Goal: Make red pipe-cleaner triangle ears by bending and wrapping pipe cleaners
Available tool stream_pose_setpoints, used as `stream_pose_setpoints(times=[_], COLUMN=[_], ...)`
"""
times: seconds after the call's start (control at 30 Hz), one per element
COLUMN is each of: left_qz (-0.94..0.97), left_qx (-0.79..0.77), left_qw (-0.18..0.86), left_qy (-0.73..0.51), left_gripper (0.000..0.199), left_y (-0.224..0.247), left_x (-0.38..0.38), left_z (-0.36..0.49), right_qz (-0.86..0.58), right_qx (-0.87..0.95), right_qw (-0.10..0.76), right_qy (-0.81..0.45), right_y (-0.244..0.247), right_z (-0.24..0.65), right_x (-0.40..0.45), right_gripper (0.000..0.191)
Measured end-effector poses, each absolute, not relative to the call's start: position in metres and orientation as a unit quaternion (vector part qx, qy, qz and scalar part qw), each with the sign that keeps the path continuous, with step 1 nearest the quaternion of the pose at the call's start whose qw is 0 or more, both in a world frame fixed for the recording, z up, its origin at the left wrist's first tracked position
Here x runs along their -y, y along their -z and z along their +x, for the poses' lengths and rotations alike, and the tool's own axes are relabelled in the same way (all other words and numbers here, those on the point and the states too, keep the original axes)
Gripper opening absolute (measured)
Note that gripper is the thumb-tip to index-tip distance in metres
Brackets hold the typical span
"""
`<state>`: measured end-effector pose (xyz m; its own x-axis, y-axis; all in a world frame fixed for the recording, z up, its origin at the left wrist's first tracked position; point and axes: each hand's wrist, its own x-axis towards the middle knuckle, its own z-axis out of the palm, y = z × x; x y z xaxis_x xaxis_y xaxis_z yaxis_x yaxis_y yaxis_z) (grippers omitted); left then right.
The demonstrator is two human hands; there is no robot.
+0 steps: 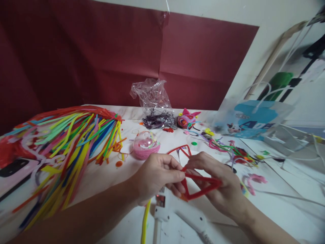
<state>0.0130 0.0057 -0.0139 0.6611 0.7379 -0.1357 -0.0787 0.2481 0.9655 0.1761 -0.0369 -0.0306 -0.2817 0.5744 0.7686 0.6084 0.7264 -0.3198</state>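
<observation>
Both hands meet over the table around a red pipe cleaner [201,195] that is bent into angular, triangle-like loops. My left hand [159,174] pinches it near its middle, thumb and fingers closed. Across from it, my right hand [218,183] grips the same piece from the right side, one red loop lying over the fingers. Another red loop [186,147] sticks up behind the hands. Just beyond my left hand sits a clear ball with a pink wrapped lower half [144,152].
A heap of colourful pipe cleaners [83,135] spreads at left beside a pink phone [15,173]. Behind stand a clear plastic bag [154,98] and a pink decorated ball [187,120]. Scraps [238,152] and a gift bag [254,118] lie right. A white corded tool [162,213] lies in front.
</observation>
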Motion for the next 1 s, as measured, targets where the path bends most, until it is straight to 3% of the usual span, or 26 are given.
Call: stream_pose_setpoints(times=[0.37, 0.87, 1.0], left_qz=[0.482, 0.433, 0.433], left_qx=[-0.321, -0.330, -0.337], left_qw=[0.710, 0.691, 0.694], left_qy=[-0.400, -0.476, -0.465], left_gripper=[0.011, 0.008, 0.010], left_y=[0.015, 0.019, 0.019], left_x=[-0.001, 0.004, 0.004], left_z=[0.017, 0.020, 0.021], right_qz=[-0.411, -0.404, -0.422], right_qx=[0.746, 0.730, 0.711], right_qw=[0.491, 0.457, 0.464], right_qy=[-0.185, -0.308, -0.316], right_y=[0.029, 0.027, 0.024], right_z=[0.172, 0.172, 0.171], right_x=[0.040, 0.043, 0.043], right_gripper=[0.015, 0.027, 0.016])
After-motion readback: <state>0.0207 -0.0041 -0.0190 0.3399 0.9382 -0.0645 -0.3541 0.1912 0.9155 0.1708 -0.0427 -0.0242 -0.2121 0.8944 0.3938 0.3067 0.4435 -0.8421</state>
